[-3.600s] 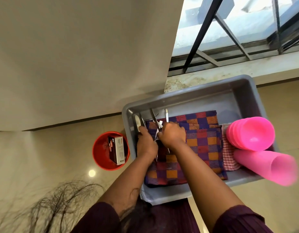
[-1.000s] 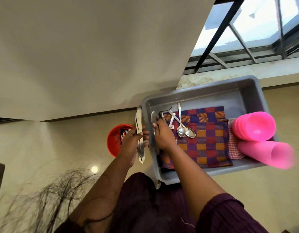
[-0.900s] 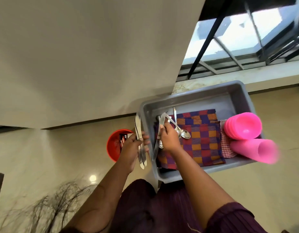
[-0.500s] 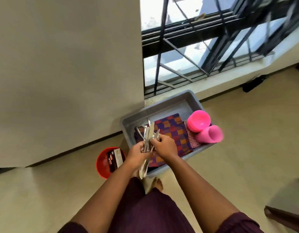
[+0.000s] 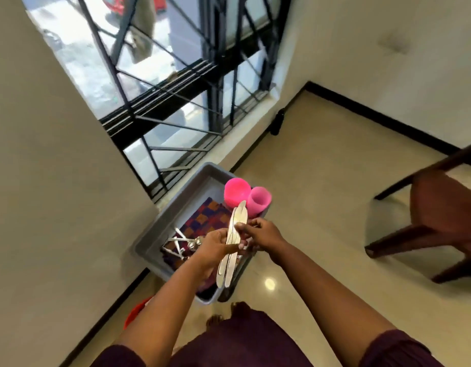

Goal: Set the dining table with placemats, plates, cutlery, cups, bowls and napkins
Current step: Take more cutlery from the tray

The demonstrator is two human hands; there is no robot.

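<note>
Holding a bundle of table knives [image 5: 235, 242] above the grey tub [image 5: 160, 235], left hand [image 5: 215, 246] curled round the middle. Right hand [image 5: 263, 234] at 3 o'clock of the bundle, fingers [image 5: 242, 227] pinching the blades. Loose cutlery [image 5: 182, 243] lies on checked placemats [image 5: 209, 217] inside the tub; pink bowls [image 5: 237, 191] and pink cup [image 5: 259, 200] at its 1 o'clock end. Wooden chair [image 5: 441, 215] well apart, 3 o'clock.

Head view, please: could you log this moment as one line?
left hand: holds knives | right hand: pinches knives | grey tub: on floor, holds checked cloth, spoons, pink cups
</note>
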